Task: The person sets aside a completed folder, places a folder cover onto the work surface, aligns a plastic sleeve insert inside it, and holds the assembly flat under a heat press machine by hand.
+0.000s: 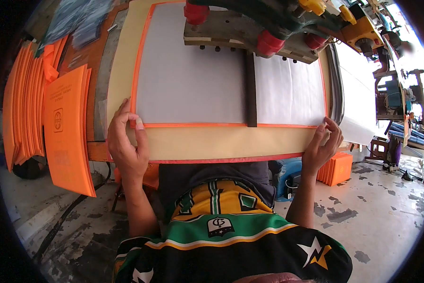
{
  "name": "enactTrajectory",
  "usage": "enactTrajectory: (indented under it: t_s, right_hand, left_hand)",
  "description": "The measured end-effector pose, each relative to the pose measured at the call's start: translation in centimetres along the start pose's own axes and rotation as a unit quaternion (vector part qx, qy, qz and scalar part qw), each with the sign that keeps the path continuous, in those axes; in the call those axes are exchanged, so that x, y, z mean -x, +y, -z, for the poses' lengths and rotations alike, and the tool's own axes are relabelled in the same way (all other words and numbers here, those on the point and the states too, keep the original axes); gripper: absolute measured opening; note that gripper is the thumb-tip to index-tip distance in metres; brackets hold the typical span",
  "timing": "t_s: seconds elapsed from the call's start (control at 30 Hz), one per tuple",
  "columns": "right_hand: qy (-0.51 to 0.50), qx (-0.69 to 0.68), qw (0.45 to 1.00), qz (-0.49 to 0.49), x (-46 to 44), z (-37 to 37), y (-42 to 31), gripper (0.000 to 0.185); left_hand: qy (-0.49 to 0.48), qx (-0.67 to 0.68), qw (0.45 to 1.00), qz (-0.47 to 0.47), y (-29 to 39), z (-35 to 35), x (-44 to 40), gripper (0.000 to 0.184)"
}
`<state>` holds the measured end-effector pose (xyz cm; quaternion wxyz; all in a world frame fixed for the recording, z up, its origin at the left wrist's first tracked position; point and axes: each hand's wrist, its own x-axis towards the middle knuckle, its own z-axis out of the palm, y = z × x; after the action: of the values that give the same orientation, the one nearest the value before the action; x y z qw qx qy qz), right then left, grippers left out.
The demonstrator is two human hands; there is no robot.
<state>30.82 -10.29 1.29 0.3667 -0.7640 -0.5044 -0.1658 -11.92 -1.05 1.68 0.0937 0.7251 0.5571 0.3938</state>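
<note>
An orange-edged folder cover [193,89] lies spread open, inside up, on a cream board [221,141]. Its two pale inner panels are parted by a black spine strip [252,94]. At the near left corner, my left hand [128,141] holds the cover's edge with its thumb on top and fingers curled. My right hand [323,141] pinches the near right corner between thumb and fingers. Above the far part of the cover hangs a machine's metal plate [249,37] with red cylindrical mounts [270,43], hiding the cover's far edge.
Orange printed covers [68,127] stand stacked at the left, beside clear plastic sheets [75,23]. White sheets [358,94] and a dark padded edge [335,85] are at the right. Another orange stack [335,169] rests lower right, near a blue container [287,179].
</note>
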Motion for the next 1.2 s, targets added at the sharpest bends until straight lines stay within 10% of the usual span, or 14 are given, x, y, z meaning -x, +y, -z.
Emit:
enactTrajectory:
  t_s: [1.2]
  right_hand:
    - [0.017,0.011,1.0,0.006,0.06,-0.02,0.01,0.027]
  left_hand:
    - [-0.001,-0.016,1.0,-0.022,-0.42,0.18,0.25,0.013]
